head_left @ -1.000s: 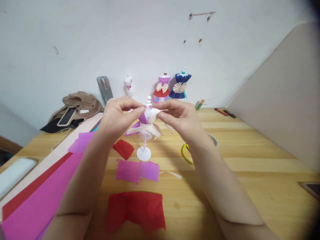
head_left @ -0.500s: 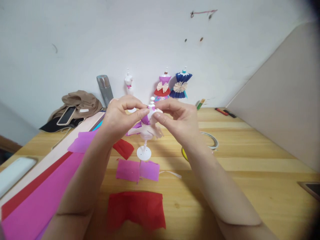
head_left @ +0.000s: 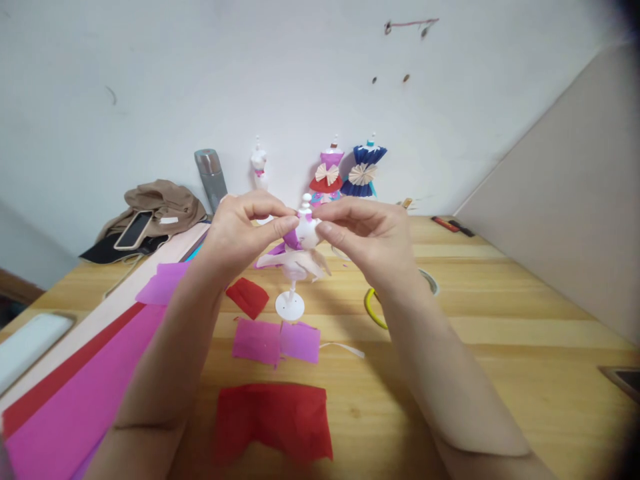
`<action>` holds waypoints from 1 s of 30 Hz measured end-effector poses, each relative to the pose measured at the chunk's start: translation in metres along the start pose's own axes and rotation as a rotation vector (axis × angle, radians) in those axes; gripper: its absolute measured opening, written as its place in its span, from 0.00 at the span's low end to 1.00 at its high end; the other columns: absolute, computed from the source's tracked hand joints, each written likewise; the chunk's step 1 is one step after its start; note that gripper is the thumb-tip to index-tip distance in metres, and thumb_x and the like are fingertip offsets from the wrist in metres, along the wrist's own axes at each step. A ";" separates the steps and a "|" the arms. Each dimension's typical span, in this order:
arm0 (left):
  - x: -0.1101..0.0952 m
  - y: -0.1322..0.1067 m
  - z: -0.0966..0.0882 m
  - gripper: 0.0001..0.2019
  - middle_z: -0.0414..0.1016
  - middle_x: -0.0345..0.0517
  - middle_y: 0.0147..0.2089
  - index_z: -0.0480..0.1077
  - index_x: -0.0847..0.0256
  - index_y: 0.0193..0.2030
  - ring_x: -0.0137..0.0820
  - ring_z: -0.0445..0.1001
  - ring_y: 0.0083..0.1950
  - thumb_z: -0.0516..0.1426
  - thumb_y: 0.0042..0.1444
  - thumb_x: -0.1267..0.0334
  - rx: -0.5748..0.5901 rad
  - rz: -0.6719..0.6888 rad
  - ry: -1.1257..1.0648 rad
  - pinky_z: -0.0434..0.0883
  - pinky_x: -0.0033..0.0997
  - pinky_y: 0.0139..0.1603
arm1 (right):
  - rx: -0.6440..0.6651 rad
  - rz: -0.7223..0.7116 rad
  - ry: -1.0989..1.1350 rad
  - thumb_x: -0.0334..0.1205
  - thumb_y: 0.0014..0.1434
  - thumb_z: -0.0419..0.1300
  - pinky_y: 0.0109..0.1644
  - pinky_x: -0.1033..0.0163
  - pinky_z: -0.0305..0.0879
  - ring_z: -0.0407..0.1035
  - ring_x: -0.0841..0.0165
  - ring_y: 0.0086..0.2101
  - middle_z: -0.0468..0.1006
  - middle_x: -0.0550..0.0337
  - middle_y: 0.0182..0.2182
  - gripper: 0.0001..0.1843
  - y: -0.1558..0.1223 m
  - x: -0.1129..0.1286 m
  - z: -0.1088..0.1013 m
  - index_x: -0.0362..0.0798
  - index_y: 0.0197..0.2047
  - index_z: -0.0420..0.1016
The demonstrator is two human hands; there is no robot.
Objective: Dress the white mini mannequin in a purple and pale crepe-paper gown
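Note:
Between my hands a small white dress form [head_left: 306,235] stands on its round base [head_left: 290,306]. Purple crepe paper [head_left: 291,239] covers one side of its chest, and a purple strip circles the neck. Pale pink paper [head_left: 314,263] flares from its waist. My left hand [head_left: 250,223] is closed, thumb and forefinger pinching the purple paper at the left shoulder. At the opposite shoulder my right hand [head_left: 367,233] is closed in a pinch, its fingertips beside the form. What it pinches is too small to make out.
Red paper [head_left: 275,420] and purple squares [head_left: 257,340] lie in front. Long paper sheets [head_left: 90,380] run along the left. A yellow ring [head_left: 373,310] lies near my right wrist. Behind stand dressed forms [head_left: 327,160] and a grey flask [head_left: 211,180]. A phone [head_left: 133,230] lies at left.
My right hand has shifted slightly to the right, from over the form's shoulder to its edge, uncovering more of the white chest. My left hand stays at its shoulder.

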State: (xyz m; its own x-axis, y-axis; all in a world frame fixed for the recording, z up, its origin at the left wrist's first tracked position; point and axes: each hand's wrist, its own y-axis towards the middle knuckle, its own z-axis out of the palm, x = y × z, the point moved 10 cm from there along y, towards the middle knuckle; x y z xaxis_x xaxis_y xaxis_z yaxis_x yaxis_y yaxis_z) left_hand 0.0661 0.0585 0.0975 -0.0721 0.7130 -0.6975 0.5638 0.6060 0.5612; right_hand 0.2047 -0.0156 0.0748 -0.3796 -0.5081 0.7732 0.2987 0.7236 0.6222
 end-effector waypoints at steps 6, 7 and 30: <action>-0.007 -0.001 0.003 0.05 0.79 0.41 0.31 0.78 0.58 0.26 0.31 0.75 0.36 0.63 0.51 0.65 -0.001 0.049 0.034 0.71 0.32 0.43 | -0.061 0.036 0.029 0.37 0.47 0.66 0.43 0.54 0.74 0.75 0.64 0.33 0.81 0.60 0.28 0.01 -0.002 0.000 0.001 0.51 0.26 0.78; -0.008 -0.001 0.003 0.05 0.79 0.41 0.31 0.77 0.58 0.26 0.31 0.75 0.36 0.63 0.51 0.65 -0.002 0.056 0.036 0.71 0.31 0.43 | -0.071 0.045 0.030 0.37 0.47 0.66 0.43 0.55 0.74 0.75 0.65 0.33 0.81 0.60 0.28 0.02 -0.003 0.000 0.001 0.50 0.26 0.78; -0.009 -0.001 0.004 0.03 0.79 0.40 0.31 0.78 0.58 0.28 0.29 0.74 0.34 0.63 0.51 0.65 0.003 0.086 0.077 0.72 0.30 0.41 | -0.057 -0.062 -0.058 0.44 0.54 0.65 0.40 0.59 0.75 0.76 0.70 0.31 0.79 0.68 0.26 0.08 -0.003 0.011 0.001 0.53 0.26 0.77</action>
State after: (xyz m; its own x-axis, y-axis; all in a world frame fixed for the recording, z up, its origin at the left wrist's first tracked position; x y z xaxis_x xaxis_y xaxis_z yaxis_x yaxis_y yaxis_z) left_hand 0.0695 0.0500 0.1018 -0.0862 0.7874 -0.6104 0.5735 0.5402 0.6159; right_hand 0.1985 -0.0227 0.0806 -0.4483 -0.5222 0.7255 0.3221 0.6627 0.6761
